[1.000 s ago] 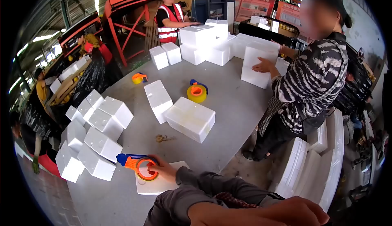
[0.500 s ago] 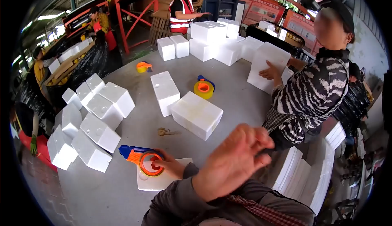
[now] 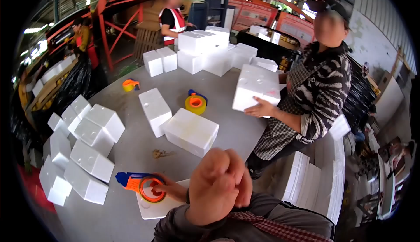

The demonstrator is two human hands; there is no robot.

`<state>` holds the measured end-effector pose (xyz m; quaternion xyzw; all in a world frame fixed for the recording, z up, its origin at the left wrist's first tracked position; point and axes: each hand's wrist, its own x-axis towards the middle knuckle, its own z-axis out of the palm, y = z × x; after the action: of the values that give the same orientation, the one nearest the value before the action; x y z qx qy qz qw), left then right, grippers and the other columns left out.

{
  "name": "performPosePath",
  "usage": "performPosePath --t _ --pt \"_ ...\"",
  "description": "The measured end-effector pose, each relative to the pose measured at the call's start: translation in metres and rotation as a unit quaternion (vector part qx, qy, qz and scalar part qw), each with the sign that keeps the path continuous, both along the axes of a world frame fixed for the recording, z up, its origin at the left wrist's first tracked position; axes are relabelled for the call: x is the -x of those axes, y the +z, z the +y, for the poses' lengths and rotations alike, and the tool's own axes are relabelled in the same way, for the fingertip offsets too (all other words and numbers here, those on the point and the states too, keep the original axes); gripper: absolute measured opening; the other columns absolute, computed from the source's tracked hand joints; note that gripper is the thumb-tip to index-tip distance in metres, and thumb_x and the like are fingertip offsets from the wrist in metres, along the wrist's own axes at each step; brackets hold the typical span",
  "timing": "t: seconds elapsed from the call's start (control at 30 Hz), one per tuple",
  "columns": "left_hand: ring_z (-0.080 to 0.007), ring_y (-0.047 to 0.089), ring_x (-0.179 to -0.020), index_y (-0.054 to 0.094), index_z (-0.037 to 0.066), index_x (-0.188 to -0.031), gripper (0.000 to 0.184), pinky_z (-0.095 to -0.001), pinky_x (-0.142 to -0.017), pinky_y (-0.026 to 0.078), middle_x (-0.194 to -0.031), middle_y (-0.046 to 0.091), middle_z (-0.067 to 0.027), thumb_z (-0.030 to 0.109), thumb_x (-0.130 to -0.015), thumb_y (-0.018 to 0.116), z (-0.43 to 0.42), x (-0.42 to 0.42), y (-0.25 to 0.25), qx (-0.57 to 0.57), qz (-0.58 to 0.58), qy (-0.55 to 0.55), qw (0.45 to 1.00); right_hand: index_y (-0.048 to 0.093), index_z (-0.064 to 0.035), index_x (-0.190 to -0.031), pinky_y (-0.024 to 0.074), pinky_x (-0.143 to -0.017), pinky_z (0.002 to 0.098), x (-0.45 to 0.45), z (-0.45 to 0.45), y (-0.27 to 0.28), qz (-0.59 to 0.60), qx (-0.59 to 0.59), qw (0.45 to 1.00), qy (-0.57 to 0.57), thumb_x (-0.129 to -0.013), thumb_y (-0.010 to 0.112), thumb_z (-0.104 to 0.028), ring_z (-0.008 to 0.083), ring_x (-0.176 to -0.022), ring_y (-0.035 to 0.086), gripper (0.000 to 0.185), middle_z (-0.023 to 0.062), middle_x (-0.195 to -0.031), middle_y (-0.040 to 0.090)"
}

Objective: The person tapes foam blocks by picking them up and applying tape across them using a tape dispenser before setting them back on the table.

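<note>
My right hand grips an orange and blue tape dispenser, its fingers inside the tape ring. Beneath the dispenser lies a white foam block, partly hidden by my hand and sleeve. Close to the camera, my left hand is raised with fingers curled and pressed together; whatever they may hold does not show. Ahead of it, a white foam box with a tape band rests against another foam box.
Several foam boxes crowd the left side; others are stacked at the back. Yellow tape in dispensers lies near the middle and farther back. A co-worker at right holds a foam box.
My left hand has moved left and lower in view, its fingers curling in. My right hand keeps hold of the tape dispenser. The co-worker's foam box has been tilted. The view has shifted right.
</note>
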<state>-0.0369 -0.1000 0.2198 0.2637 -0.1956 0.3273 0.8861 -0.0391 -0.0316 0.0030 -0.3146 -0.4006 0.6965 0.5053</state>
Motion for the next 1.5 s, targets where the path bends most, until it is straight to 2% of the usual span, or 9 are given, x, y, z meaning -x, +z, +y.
performPosePath --t 0.1,0.2,0.33,0.73,0.83,0.93,1.33,1.43,1.5 --pt "-0.0223 0.057 -0.055 0.038 0.01 -0.077 0.022 -0.0242 -0.042 0.042 -0.079 0.047 -0.009 -0.003 -0.08 0.056 -0.005 0.005 -0.002 -0.021 -0.045 0.053 0.997 0.033 -0.0073 -0.129 0.0362 -0.093 0.0267 0.0 0.002 0.002 0.003 0.0 1.0 0.001 -0.084 0.054 -0.011 0.0137 -0.106 0.046 0.05 0.0063 -0.112 0.049" --pt "-0.0204 0.055 -0.06 0.042 0.008 -0.078 0.029 -0.0297 -0.046 0.044 -0.081 0.05 -0.0063 0.008 -0.075 0.071 -0.007 0.008 -0.005 -0.138 -0.13 0.138 0.972 0.033 -0.0078 -0.129 0.0356 -0.094 0.0269 -0.003 0.0 0.004 0.003 0.001 1.0 -0.001 -0.084 0.054 -0.011 0.0136 -0.107 0.046 0.05 0.0061 -0.113 0.048" --pt "-0.0265 0.055 -0.072 0.057 0.0 -0.086 0.031 -0.0326 -0.061 0.05 -0.082 0.055 -0.0178 0.031 -0.084 0.06 -0.01 -0.001 -0.018 -0.149 -0.233 0.186 0.943 0.033 -0.0085 -0.13 0.0348 -0.095 0.0271 -0.006 -0.003 0.007 0.005 0.004 1.0 0.0 -0.084 0.053 -0.012 0.0135 -0.107 0.045 0.05 0.0059 -0.113 0.048" --pt "-0.017 0.049 -0.048 0.053 0.003 -0.062 0.016 -0.0205 -0.046 0.043 -0.068 0.056 -0.0154 0.003 -0.072 0.066 -0.024 0.002 0.038 -0.236 -0.193 0.266 0.914 0.034 -0.0076 -0.129 0.0396 -0.089 0.0271 -0.012 -0.005 0.016 0.025 0.016 0.999 0.026 -0.083 0.055 -0.008 0.0137 -0.099 0.049 0.052 0.0064 -0.107 0.05" --pt "-0.0151 0.047 -0.044 0.049 0.004 -0.059 0.019 -0.018 -0.043 0.039 -0.067 0.055 -0.0152 -0.003 -0.068 0.065 -0.052 -0.001 0.059 -0.138 -0.106 0.473 0.864 0.033 -0.0061 -0.129 0.0397 -0.089 0.0273 -0.014 -0.003 0.018 0.02 0.014 0.999 0.028 -0.083 0.055 -0.007 0.0139 -0.099 0.05 0.051 0.0071 -0.107 0.05" --pt "-0.0151 0.049 -0.048 0.052 0.005 -0.064 0.016 -0.0179 -0.044 0.04 -0.07 0.056 -0.0136 -0.002 -0.071 0.063 -0.03 0.001 0.052 -0.21 -0.156 0.372 0.89 0.033 -0.0052 -0.129 0.0404 -0.089 0.0275 -0.017 -0.005 0.024 -0.001 0.018 1.0 0.024 -0.082 0.055 -0.007 0.0146 -0.097 0.051 0.052 0.0081 -0.108 0.05" --pt "-0.0166 0.058 -0.064 0.061 0.011 -0.083 0.006 -0.0178 -0.051 0.043 -0.084 0.062 -0.0089 0.006 -0.083 0.058 -0.025 0.007 0.043 -0.247 -0.186 0.313 0.898 0.033 -0.006 -0.129 0.0433 -0.086 0.0271 -0.013 -0.001 0.012 -0.024 -0.018 1.0 0.004 -0.083 0.057 -0.009 0.0156 -0.094 0.053 0.052 0.0092 -0.106 0.051" --pt "-0.0178 0.06 -0.065 0.064 0.018 -0.096 0.015 -0.0189 -0.052 0.045 -0.079 0.063 -0.0114 0.016 -0.088 0.052 -0.036 -0.024 0.036 -0.214 -0.279 0.404 0.845 0.034 -0.0061 -0.129 0.0436 -0.086 0.0272 -0.01 -0.003 0.016 0.003 0.026 1.0 0.017 -0.082 0.058 -0.008 0.0155 -0.094 0.053 0.052 0.0089 -0.106 0.051" --pt "-0.018 0.06 -0.061 0.058 0.026 -0.111 0.024 -0.0205 -0.049 0.046 -0.079 0.063 -0.0139 0.024 -0.091 0.045 -0.043 -0.028 0.039 -0.205 -0.179 0.609 0.745 0.033 -0.0063 -0.129 0.0434 -0.086 0.0274 -0.01 0.0 0.012 0.02 0.032 0.999 0.012 -0.082 0.058 -0.008 0.0156 -0.095 0.053 0.053 0.0086 -0.106 0.051"
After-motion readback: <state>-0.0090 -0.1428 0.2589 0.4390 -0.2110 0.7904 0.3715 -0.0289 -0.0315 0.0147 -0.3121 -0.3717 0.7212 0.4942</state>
